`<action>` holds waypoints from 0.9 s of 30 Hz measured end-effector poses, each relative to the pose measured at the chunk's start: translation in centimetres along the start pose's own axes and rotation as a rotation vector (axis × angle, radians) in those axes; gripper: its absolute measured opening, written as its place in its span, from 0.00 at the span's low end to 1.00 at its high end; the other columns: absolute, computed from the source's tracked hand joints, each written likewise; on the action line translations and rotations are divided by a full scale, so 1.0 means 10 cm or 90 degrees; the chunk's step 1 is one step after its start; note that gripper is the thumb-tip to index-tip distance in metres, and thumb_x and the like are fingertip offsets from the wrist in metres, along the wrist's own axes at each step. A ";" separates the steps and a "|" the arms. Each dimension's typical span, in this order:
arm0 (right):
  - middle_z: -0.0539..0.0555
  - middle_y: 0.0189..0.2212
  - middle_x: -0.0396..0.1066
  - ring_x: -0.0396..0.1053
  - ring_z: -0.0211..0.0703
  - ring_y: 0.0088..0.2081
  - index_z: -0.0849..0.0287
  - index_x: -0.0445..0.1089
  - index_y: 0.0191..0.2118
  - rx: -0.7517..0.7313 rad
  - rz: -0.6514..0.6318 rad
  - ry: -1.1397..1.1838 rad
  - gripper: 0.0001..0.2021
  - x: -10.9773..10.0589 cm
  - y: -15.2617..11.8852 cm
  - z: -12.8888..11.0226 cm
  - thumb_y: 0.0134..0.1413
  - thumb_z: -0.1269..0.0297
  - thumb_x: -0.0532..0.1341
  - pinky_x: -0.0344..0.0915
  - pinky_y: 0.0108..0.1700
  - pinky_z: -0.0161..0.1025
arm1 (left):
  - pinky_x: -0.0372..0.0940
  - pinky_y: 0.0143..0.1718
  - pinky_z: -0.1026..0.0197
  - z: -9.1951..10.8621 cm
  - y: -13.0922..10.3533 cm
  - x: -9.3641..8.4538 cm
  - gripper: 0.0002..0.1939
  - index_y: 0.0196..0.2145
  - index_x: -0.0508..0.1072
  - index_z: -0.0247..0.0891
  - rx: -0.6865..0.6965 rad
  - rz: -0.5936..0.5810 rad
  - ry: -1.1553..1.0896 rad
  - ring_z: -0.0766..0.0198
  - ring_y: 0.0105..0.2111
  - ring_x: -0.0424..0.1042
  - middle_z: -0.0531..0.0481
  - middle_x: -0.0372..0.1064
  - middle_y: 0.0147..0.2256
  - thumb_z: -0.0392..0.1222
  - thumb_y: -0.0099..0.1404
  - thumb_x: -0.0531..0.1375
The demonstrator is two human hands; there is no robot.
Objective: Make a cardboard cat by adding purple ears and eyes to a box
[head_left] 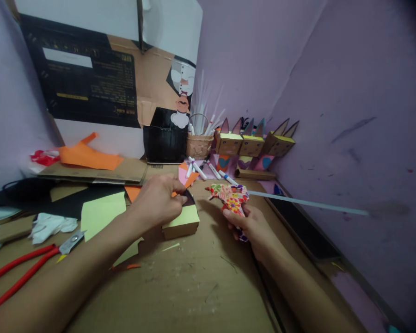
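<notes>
My right hand (244, 226) is wrapped round the handle of a flower-patterned glue gun (231, 196). The gun's tip points left, and a long pale glue stick (308, 202) sticks out of its back. Left of the gun, a small cardboard box (181, 229) with a yellow-green top stands on the cardboard table surface. My left hand (166, 198) is at the back of this box, fingers bent and closed on a small dark piece (189, 198) at its rear edge. The gun's tip is apart from the box.
Red-handled scissors (38, 266) and yellow-green paper (102, 213) lie at the left. Orange paper (90, 156) rests on cardboard behind. Markers (197, 169), a basket (199, 146) and several eared box figures (252, 145) stand at the back. A dark tray (305, 229) lies right.
</notes>
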State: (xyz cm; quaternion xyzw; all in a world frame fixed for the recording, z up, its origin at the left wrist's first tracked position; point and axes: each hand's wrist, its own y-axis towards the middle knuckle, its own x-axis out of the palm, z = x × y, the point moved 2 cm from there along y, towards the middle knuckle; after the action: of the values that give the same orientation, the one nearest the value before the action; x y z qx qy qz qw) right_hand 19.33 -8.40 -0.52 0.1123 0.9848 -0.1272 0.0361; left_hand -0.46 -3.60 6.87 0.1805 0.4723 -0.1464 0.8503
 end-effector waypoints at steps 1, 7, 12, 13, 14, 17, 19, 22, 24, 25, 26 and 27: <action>0.47 0.15 0.66 0.61 0.33 0.16 0.62 0.67 0.29 -0.001 -0.004 0.001 0.15 0.00 0.02 0.01 0.37 0.57 0.66 0.57 0.17 0.30 | 0.58 0.30 0.61 0.00 0.00 0.00 0.08 0.24 0.76 0.36 0.001 0.000 0.002 0.63 0.28 0.64 0.50 0.66 0.27 0.35 0.54 0.56; 0.54 0.25 0.73 0.70 0.39 0.25 0.62 0.70 0.29 0.008 -0.036 -0.077 0.11 0.03 0.14 -0.04 0.41 0.59 0.64 0.66 0.26 0.35 | 0.57 0.29 0.61 0.01 0.01 0.00 0.09 0.22 0.75 0.36 0.018 0.007 0.013 0.64 0.27 0.64 0.50 0.65 0.26 0.34 0.54 0.55; 0.55 0.15 0.66 0.69 0.50 0.25 0.58 0.64 0.13 -0.059 0.050 -0.442 0.18 -0.04 0.15 -0.28 0.38 0.52 0.66 0.55 0.22 0.37 | 0.58 0.29 0.62 -0.02 0.00 0.00 0.09 0.21 0.74 0.37 0.015 0.000 -0.001 0.64 0.26 0.64 0.50 0.66 0.25 0.34 0.54 0.55; 0.56 0.16 0.67 0.69 0.52 0.26 0.58 0.64 0.13 -0.089 0.071 -0.575 0.21 -0.04 0.14 -0.33 0.42 0.48 0.63 0.53 0.23 0.37 | 0.58 0.29 0.61 -0.02 0.00 0.00 0.09 0.21 0.74 0.37 0.016 0.002 -0.002 0.63 0.27 0.64 0.50 0.67 0.26 0.34 0.54 0.55; 0.59 0.17 0.68 0.70 0.54 0.27 0.58 0.65 0.13 -0.118 0.079 -0.697 0.23 -0.03 0.13 -0.37 0.45 0.44 0.59 0.52 0.23 0.38 | 0.58 0.29 0.61 -0.02 0.00 0.00 0.09 0.21 0.74 0.37 0.017 0.004 -0.001 0.63 0.27 0.65 0.50 0.67 0.26 0.34 0.53 0.55; 0.63 0.20 0.72 0.71 0.56 0.27 0.59 0.70 0.16 -0.186 0.040 -0.874 0.27 0.04 0.10 -0.43 0.51 0.42 0.53 0.50 0.23 0.39 | 0.58 0.30 0.60 -0.02 0.00 0.00 0.08 0.20 0.72 0.38 0.018 0.012 0.012 0.62 0.28 0.65 0.49 0.68 0.26 0.34 0.53 0.55; 0.64 0.21 0.73 0.72 0.55 0.27 0.60 0.71 0.18 -0.216 0.017 -0.902 0.26 0.07 0.11 -0.43 0.53 0.44 0.53 0.48 0.23 0.38 | 0.58 0.29 0.60 -0.01 0.00 0.00 0.08 0.20 0.72 0.38 0.016 0.013 0.017 0.61 0.28 0.65 0.49 0.68 0.26 0.34 0.52 0.55; 0.64 0.22 0.74 0.72 0.52 0.27 0.61 0.72 0.20 -0.234 0.001 -0.904 0.25 0.08 0.13 -0.40 0.56 0.47 0.52 0.46 0.22 0.38 | 0.58 0.29 0.60 0.00 0.00 -0.01 0.08 0.20 0.72 0.37 0.015 0.009 0.014 0.62 0.28 0.65 0.49 0.67 0.26 0.34 0.52 0.55; 0.63 0.23 0.74 0.72 0.50 0.26 0.61 0.73 0.21 -0.249 -0.012 -0.890 0.24 0.08 0.14 -0.38 0.57 0.50 0.52 0.46 0.22 0.38 | 0.59 0.29 0.60 -0.01 0.01 -0.01 0.08 0.21 0.73 0.37 0.013 0.004 0.010 0.62 0.27 0.65 0.49 0.67 0.26 0.35 0.52 0.55; 0.63 0.23 0.75 0.72 0.50 0.26 0.61 0.73 0.22 -0.259 -0.015 -0.884 0.23 0.09 0.15 -0.37 0.58 0.52 0.52 0.46 0.23 0.38 | 0.59 0.30 0.60 -0.01 0.01 -0.01 0.09 0.22 0.74 0.37 0.011 0.002 0.008 0.61 0.28 0.66 0.48 0.67 0.26 0.35 0.53 0.55; 0.63 0.24 0.75 0.72 0.49 0.27 0.61 0.74 0.25 -0.269 -0.015 -0.878 0.21 0.10 0.15 -0.37 0.58 0.54 0.52 0.47 0.23 0.38 | 0.59 0.30 0.60 -0.02 0.01 -0.01 0.09 0.23 0.75 0.38 0.008 0.002 0.006 0.61 0.28 0.66 0.48 0.68 0.26 0.36 0.53 0.55; 0.63 0.26 0.76 0.72 0.49 0.28 0.61 0.74 0.28 -0.275 -0.012 -0.874 0.19 0.11 0.16 -0.37 0.59 0.55 0.52 0.48 0.24 0.38 | 0.59 0.30 0.60 -0.03 0.01 -0.01 0.09 0.23 0.76 0.38 0.007 0.003 0.005 0.61 0.28 0.66 0.49 0.68 0.26 0.37 0.53 0.55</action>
State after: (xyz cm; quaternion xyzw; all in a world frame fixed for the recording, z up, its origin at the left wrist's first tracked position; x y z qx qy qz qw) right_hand 18.46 -5.74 2.57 -0.0108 0.7443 0.0282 0.6672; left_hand -0.70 -3.40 6.79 0.1869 0.4742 -0.1459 0.8479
